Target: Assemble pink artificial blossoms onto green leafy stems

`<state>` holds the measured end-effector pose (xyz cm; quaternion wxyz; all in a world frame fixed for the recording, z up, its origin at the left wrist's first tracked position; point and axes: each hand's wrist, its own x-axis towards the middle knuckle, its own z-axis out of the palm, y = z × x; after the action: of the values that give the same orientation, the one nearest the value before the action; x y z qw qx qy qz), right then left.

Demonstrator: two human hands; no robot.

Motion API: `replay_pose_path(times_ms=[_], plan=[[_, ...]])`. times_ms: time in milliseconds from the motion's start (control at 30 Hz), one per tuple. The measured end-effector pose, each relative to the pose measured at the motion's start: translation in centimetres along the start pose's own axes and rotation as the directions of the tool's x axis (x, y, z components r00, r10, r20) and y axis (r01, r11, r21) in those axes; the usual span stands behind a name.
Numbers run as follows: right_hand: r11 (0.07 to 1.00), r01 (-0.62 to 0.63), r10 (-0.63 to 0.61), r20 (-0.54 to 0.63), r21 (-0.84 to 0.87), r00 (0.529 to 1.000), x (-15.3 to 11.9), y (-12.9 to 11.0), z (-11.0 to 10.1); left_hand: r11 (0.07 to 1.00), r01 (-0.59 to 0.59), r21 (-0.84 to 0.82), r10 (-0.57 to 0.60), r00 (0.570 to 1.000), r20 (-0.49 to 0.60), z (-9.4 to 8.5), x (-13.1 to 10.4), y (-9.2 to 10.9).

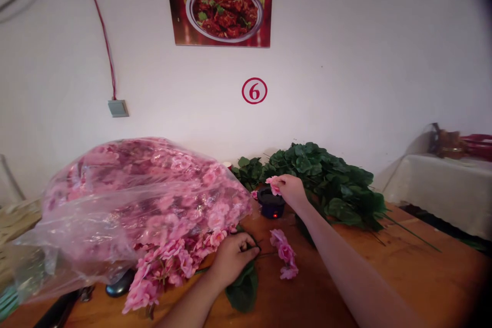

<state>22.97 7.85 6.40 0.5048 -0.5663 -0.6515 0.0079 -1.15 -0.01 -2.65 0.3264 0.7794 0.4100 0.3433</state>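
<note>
My right hand [294, 189] pinches a pink artificial flower [274, 184] over a small dark round pot [271, 203] with a lit red light on its front. Lower and to the left, my left hand [239, 256] is closed around the stem of green artificial leaves [243, 289], which hang below its fingers. To the right of that hand, a short sprig of pink blossoms [285, 254] lies on the wooden table. More loose pink flowers [169, 266] spill out just left of my left wrist.
A large clear plastic bag [146, 195] full of pink flowers covers the table's left side. A heap of green leaf stems [326, 179] lies at the back right. A black rounded object [120, 284] sits beneath the bag's edge. The white wall [326, 92] stands behind.
</note>
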Motion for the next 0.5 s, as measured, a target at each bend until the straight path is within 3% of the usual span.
replay_pose_path(times_ms=[167,500], plan=[[0.998,0.056,-0.055,0.070,-0.014,0.996,-0.1,1.0,0.9,0.999,-0.011,0.037,0.011,1.000,0.005,0.1,0.1,0.0],[0.996,0.027,-0.022,0.060,-0.089,0.998,-0.3,2.1,1.5,0.999,-0.015,0.037,0.015,1.000,-0.015,-0.1,0.0,0.2]])
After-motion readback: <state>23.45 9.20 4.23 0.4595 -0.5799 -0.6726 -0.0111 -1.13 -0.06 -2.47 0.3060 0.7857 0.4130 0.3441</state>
